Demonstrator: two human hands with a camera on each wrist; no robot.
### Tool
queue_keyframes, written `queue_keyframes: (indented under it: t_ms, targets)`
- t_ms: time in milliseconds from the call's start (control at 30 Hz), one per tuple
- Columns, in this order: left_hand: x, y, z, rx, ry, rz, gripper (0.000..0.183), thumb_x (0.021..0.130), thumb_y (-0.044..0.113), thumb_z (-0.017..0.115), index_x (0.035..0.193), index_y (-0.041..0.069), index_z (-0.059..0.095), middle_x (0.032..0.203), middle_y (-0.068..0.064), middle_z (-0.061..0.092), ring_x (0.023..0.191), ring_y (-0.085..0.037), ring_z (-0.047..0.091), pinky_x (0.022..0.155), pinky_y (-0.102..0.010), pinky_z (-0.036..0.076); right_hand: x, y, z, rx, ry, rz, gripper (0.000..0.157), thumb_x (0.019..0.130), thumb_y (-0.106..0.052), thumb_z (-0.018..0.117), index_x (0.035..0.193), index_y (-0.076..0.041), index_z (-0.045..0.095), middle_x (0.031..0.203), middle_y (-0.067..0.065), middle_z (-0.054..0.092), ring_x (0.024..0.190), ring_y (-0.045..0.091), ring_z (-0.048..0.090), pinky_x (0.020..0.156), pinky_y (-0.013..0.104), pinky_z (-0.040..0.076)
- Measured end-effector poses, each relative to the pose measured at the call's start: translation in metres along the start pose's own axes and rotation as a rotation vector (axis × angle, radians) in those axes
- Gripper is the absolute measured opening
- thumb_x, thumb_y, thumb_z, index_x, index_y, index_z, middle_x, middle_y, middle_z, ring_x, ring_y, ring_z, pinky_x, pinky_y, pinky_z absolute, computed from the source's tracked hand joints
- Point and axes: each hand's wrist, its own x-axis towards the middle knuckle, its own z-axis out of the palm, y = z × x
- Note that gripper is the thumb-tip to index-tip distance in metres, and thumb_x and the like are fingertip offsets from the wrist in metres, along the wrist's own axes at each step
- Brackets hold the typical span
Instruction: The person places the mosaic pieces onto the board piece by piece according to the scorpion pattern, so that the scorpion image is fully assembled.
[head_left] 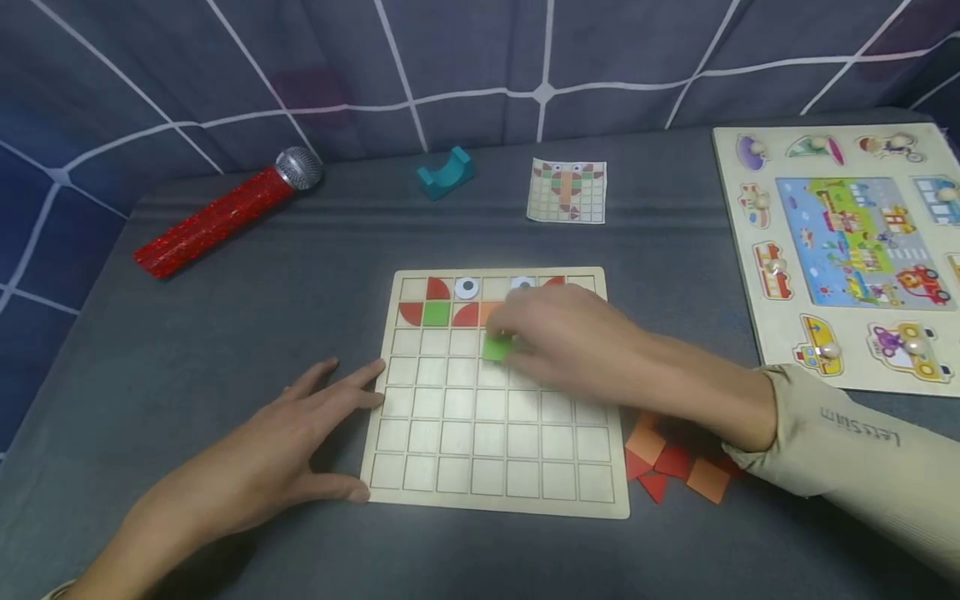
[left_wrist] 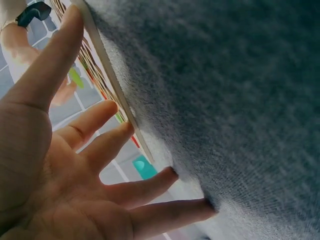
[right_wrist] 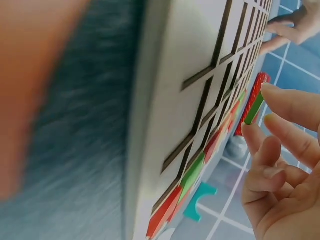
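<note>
A wooden grid board (head_left: 491,421) lies on the dark cloth, its top rows partly filled with red quarter-circle, green and orange tiles and round eye tiles. Between thumb and fingertip, my right hand (head_left: 573,337) pinches a green square tile (right_wrist: 255,107) above the board; in the head view this hand is blurred and covers part of the upper rows. My left hand (head_left: 273,454) has its fingers spread, with thumb and fingertips touching the board's left edge. In the left wrist view, two fingers of the left hand (left_wrist: 95,175) meet the board's side and two reach the cloth.
Loose orange and red tiles (head_left: 707,481) lie right of the board, partly under the right forearm. Behind the board are a small printed pattern card (head_left: 547,208) and a teal curved block (head_left: 447,173). A red microphone (head_left: 217,218) lies back left, a knobbed picture puzzle (head_left: 738,225) at right.
</note>
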Motion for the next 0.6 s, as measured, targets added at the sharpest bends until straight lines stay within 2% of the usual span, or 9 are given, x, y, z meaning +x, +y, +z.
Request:
queue_keyframes:
  t_ms: [167,233,400,467,600]
  targets:
    - [-0.001,0.0,0.0,0.006,0.008,0.021,0.081,0.066,0.055,0.084,0.136,0.03,0.052,0.159,0.006,0.029,0.14,-0.052,0.023,0.093,-0.074,0.035,0.017,-0.005,0.007,-0.012,-0.022,0.004,0.018,0.086,-0.004,0.066,0.1,-0.012,0.073,0.088,-0.004,0.065,0.081,0.014,0.058,0.072,0.032,0.049]
    - [-0.001,0.0,0.0,0.006,0.009,0.02,0.081,0.066,0.055,0.084,0.136,0.03,0.053,0.159,0.006,0.029,0.14,-0.051,0.022,0.093,-0.075,0.034,0.023,-0.006,0.009,-0.021,-0.029,0.01,0.018,0.087,-0.005,0.066,0.101,-0.012,0.073,0.087,-0.003,0.065,0.08,0.014,0.057,0.072,0.032,0.048]
    - [0.001,0.0,0.0,0.013,0.009,0.009,0.082,0.064,0.055,0.085,0.135,0.03,0.053,0.159,0.006,0.028,0.141,-0.051,0.022,0.092,-0.076,0.033,0.032,-0.009,0.012,-0.038,-0.04,0.016,0.013,0.085,-0.001,0.065,0.083,-0.014,0.066,0.069,-0.002,0.049,0.067,0.016,0.045,0.057,0.029,0.036]
    - [0.001,0.0,0.0,0.017,0.008,0.008,0.081,0.064,0.055,0.086,0.134,0.03,0.054,0.159,0.006,0.029,0.14,-0.051,0.022,0.092,-0.076,0.034,0.033,-0.009,0.012,-0.038,-0.042,0.017,0.015,0.083,0.001,0.064,0.081,-0.014,0.064,0.068,-0.002,0.048,0.066,0.016,0.044,0.056,0.029,0.035]
    - [0.002,0.001,0.0,0.018,0.003,-0.001,0.082,0.062,0.054,0.088,0.133,0.03,0.055,0.159,0.005,0.03,0.14,-0.051,0.023,0.092,-0.076,0.035,0.035,-0.01,0.014,-0.039,-0.051,0.019,0.014,0.083,0.002,0.065,0.086,-0.012,0.068,0.071,-0.003,0.052,0.069,0.016,0.047,0.059,0.029,0.038]
